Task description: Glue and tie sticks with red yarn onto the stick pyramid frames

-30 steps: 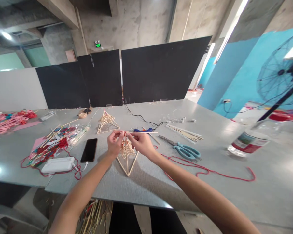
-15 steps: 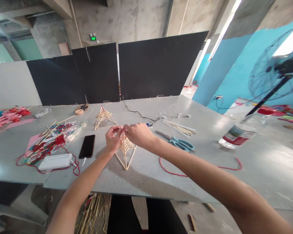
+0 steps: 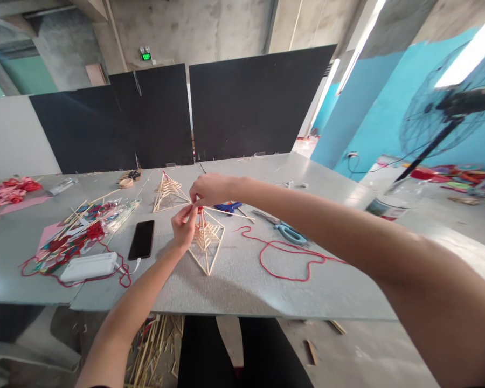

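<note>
A small pyramid frame of thin wooden sticks stands on the table in front of me, with red string wound round its tip. My left hand is closed at that tip, thumb and fingers pinched on the frame. Just above it, my right hand is pinched shut at the red string, its fingertips touching my left ones; they partly hide what they hold. A second stick pyramid stands behind, to the left. Loose red cord curls on the table beneath my right forearm.
Blue-handled scissors and a dark blue tool lie to the right. At left are a phone, a white power bank and a pile of sticks and red string. A water bottle stands far right.
My right hand has risen from beside the tip to above it, and its forearm has swung up and away from me. More of the red cord and the dark blue tool now show.
</note>
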A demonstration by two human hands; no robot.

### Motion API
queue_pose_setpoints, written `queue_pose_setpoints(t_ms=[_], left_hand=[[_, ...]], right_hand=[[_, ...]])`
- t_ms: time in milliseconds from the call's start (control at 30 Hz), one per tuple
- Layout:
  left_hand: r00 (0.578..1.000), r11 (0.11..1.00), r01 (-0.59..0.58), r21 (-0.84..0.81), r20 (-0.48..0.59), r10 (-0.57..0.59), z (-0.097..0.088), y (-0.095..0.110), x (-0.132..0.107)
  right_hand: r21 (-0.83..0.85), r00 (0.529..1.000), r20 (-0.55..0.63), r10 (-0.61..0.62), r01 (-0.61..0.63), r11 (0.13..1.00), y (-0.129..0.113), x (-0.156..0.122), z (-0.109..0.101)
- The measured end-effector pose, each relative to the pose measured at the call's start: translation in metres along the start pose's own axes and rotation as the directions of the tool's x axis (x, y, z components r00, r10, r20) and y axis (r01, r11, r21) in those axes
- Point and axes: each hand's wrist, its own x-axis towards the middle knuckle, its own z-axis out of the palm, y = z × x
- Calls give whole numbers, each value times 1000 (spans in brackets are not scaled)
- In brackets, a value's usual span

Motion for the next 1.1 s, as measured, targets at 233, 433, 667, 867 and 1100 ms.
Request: queue_pose_setpoints(t_ms=[233,433,667,867,1100], left_hand=[[1000,999,-24,-25,7,25,-2,3,1],[1000,999,-16,-52,23,17,-3,-3,0],[999,1000,-7,-8,37,8,-2,-2,-1],[999,1000,-23,20,34,23,-5,-2,-1],[999,1000,-18,1,31,18,-1,3,-2]], right_hand=[[81,999,49,6,-10,997,-10,8,-12],[172,1000,-3,7,-7,985,-5,0,-1],[213,1000,-27,6,0,977,0,-7,5],[115,999,-47,-19,24,993,-5,-11,6],[90,996,-69,61,-55,994,-6,-17,1]])
